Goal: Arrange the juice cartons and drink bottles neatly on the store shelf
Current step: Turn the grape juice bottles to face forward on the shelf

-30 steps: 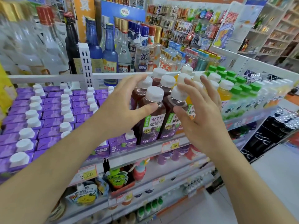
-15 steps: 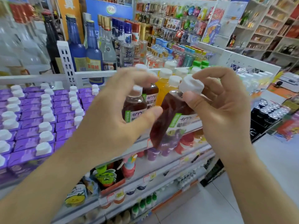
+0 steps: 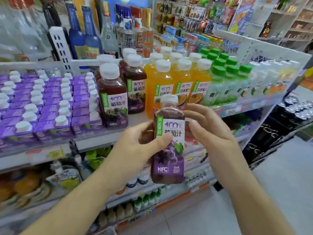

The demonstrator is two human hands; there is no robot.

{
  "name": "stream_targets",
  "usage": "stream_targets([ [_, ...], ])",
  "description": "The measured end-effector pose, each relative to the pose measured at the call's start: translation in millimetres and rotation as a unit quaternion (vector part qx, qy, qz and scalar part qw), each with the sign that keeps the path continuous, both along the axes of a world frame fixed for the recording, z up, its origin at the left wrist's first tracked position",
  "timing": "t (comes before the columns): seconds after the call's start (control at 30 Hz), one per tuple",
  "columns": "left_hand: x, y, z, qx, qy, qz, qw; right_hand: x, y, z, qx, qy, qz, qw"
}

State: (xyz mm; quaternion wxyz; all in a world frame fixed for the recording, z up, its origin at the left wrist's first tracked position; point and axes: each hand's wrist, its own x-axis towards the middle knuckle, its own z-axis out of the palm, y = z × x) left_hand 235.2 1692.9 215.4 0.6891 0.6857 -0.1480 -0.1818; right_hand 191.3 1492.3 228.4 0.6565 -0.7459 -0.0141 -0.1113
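Both hands gripping upright grape juice bottle, forearms extended

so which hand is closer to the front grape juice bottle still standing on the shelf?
Left. The left hand grips the held grape bottle just below and right of the shelf grape bottle; the right hand is on the held bottle's far side, further right.

A dark purple plastic grape-juice bottle with a white cap stands upright in the air near the white store shelf, gripped by the left hand with the right hand at its other side. Farther left lie purple juice cartons with white caps; behind stand dark grape bottles, orange juice bottles and green-capped bottles to the right.
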Motion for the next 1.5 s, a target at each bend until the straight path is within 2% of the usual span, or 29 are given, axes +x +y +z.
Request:
stream_targets([
  [0.1, -13, -13, -8, -0.035, 0.059, 0.059, 0.996, -22, -17, -31, -0.020, 0.049, 0.031, 0.998],
  [0.23, -30, -26, -18, -0.040, 0.080, 0.099, 0.991, -41, -20, -55, -0.031, 0.103, 0.093, 0.990],
  [0.47, -49, -30, -38, -0.042, 0.130, 0.115, 0.984, -53, -25, -82, 0.047, 0.078, 0.078, 0.993],
  [0.6, -55, -26, -38, 0.001, 0.091, 0.145, 0.985, -58, -25, -86, 0.068, 0.067, 0.065, 0.993],
  [0.7, -62, -23, -39, -0.011, 0.048, 0.236, 0.971, -59, -23, -82, 0.073, 0.067, 0.055, 0.994],
  [0.8, -72, -24, -42, 0.014, 0.003, 0.290, 0.957, -59, -17, -75, 0.035, 0.049, 0.052, 0.997],
  [0.9, -80, -25, -39, 0.011, -0.008, 0.283, 0.959, -61, -10, -72, 0.003, 0.025, 0.032, 0.999],
  [1.07, -82, -27, -29, -0.032, 0.062, 0.189, 0.979, -72, 1, -75, -0.007, -0.013, 0.001, 1.000],
  [1.27, -77, -26, -32, -0.064, 0.095, 0.195, 0.974, -81, -4, -67, -0.033, -0.043, 0.093, 0.994],
  [1.33, -78, -25, -33, -0.115, 0.121, 0.191, 0.967, -77, -8, -67, -0.022, -0.027, 0.088, 0.996],
  [1.5, -77, -26, -29, -0.212, 0.148, 0.169, 0.951, -66, -8, -70, -0.022, 0.105, 0.115, 0.988],
])
